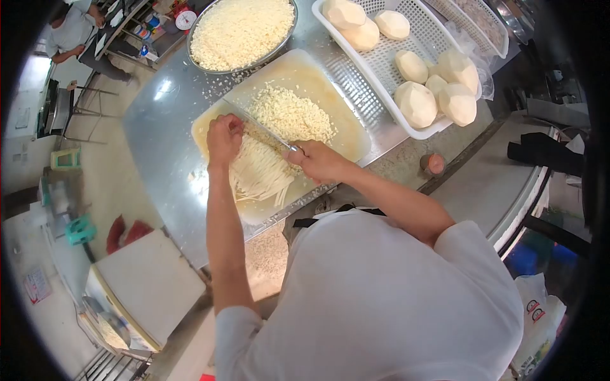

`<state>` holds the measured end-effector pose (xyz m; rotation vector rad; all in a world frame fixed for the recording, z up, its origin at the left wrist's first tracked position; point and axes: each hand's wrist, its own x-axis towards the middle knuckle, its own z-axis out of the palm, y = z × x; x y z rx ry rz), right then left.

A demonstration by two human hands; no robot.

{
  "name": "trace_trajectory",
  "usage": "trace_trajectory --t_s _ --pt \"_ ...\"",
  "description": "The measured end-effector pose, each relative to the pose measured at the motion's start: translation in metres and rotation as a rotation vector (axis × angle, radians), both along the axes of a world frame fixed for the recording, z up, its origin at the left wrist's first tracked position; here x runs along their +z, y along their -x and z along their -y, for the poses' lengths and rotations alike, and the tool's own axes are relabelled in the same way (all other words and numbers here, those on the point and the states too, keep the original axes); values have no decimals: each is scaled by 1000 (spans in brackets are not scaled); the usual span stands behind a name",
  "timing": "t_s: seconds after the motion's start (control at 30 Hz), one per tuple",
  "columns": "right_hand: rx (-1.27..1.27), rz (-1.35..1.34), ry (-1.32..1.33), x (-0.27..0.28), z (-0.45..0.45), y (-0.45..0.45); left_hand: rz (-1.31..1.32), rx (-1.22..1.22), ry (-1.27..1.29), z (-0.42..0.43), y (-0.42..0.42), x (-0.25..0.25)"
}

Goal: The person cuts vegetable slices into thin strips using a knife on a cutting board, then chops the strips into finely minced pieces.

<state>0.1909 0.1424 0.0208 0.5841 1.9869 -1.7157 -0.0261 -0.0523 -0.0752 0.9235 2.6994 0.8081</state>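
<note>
My right hand [312, 160] is closed round the handle of a knife [264, 129], whose blade lies across the cutting board [346, 120]. Pale thin strips [260, 171] lie on the near side of the blade, and a heap of small diced pieces [292, 114] on its far side. Near the blade's far end, my left hand [225, 136] has its fingers curled down at the upper left edge of the strips. Whether those fingertips grip any strips is hidden.
Beyond the board stands a round metal bowl [241, 32] heaped with diced pieces. A white basket [375, 70] with several peeled roots [416, 105] is at the right. A person [73, 32] stands far off at the upper left. Small bits dot the metal table [159, 133].
</note>
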Motion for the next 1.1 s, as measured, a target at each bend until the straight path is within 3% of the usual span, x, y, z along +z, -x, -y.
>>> trace_trajectory --t_s 0.1,0.4,0.5,0.57,0.7,0.9,1.0,1.1 --pt "44 33 -22 12 -5 3 88 87 10 1 -4 0" --pt "68 39 27 9 5 2 107 70 -219 12 -5 -14" --pt "65 29 55 3 8 2 30 29 -100 13 -6 -15" --pt "45 36 55 8 2 4 113 25 -191 19 1 -20" --pt "70 3 51 9 7 -3 195 129 -273 21 -16 1" --pt "18 0 24 30 3 -11 -186 156 -222 19 -38 20" --pt "-118 -134 -16 10 12 -27 -160 180 -258 25 -37 15" --pt "-55 -8 41 -4 4 -23 -263 209 -265 28 -55 24"
